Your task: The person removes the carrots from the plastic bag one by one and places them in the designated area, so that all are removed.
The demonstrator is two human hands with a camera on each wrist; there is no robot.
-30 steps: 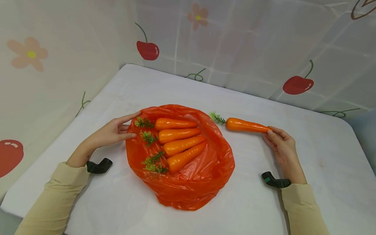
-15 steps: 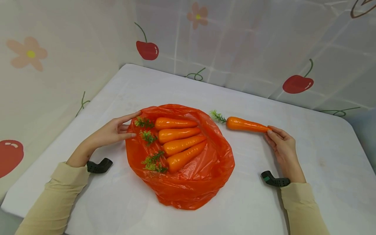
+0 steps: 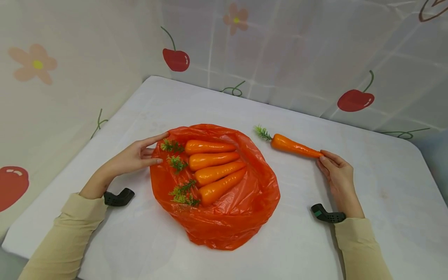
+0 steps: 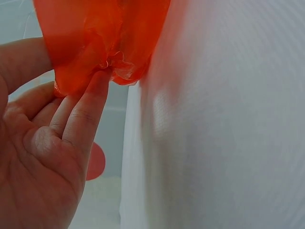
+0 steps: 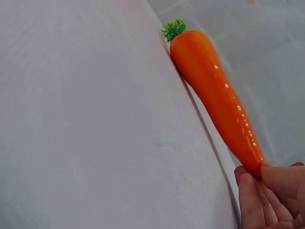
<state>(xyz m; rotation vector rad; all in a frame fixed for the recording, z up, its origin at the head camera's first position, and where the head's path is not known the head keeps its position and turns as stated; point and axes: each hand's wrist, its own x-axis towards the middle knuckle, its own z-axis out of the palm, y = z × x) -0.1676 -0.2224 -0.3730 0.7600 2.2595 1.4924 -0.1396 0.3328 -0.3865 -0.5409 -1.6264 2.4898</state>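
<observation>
A round, wide-open red plastic bag [image 3: 257, 186] sits mid-table with several glossy orange carrots [image 3: 213, 159] lying side by side in it, leafy tops to the left. At its left rim my left hand [image 3: 134, 155] holds the film, index finger and thumb spread along the edge. In the left wrist view, the crumpled red film [image 4: 107, 43] lies against the fingers and hides some fingertips. To the right of the bag, my right hand [image 3: 337, 171] pinches another carrot [image 3: 292, 146] by its thin tip. This carrot [image 5: 214, 90] points its green top away to the upper left.
A white cloth covers the table [image 3: 122, 241]. Behind it hang pale curtains [image 3: 287, 46] printed with cherries and flowers. Black wrist devices [image 3: 119, 197] are worn on both wrists below tan sleeves [image 3: 66, 233].
The leafy end of the carrot in my right hand has swung away toward the back and slightly right, while its tip stays put. My left hand and the bag look unchanged.
</observation>
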